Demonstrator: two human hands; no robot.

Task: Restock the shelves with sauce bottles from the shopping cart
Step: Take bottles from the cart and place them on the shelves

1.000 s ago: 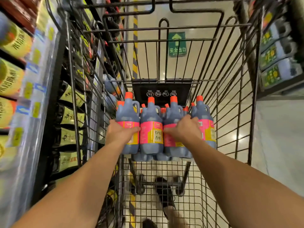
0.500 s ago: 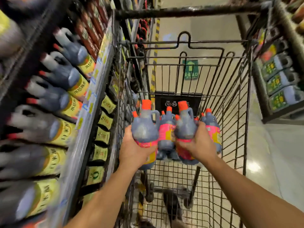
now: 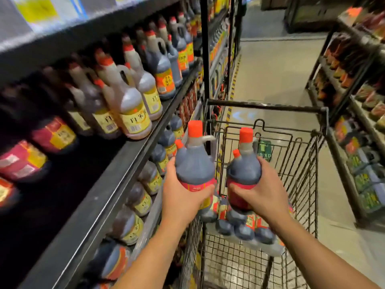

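Left hand (image 3: 183, 197) grips the left bottle (image 3: 194, 165) round its lower body, fingers curled over the red label. Right hand (image 3: 264, 195) grips the right bottle (image 3: 244, 170) the same way.

Both bottles are upright with orange caps up, side by side but not touching. They are held above the cart (image 3: 268, 105), the left one over the side nearest the shelf (image 3: 133, 155).

A pack (image 3: 243, 228) of the same bottles sits in the cart basket, below the hands.

The shelf runs along the left. Yellow-label bottles (image 3: 133, 109) stand on it in rows, and red-label bottles (image 3: 54, 134) stand nearer the camera, blurred.
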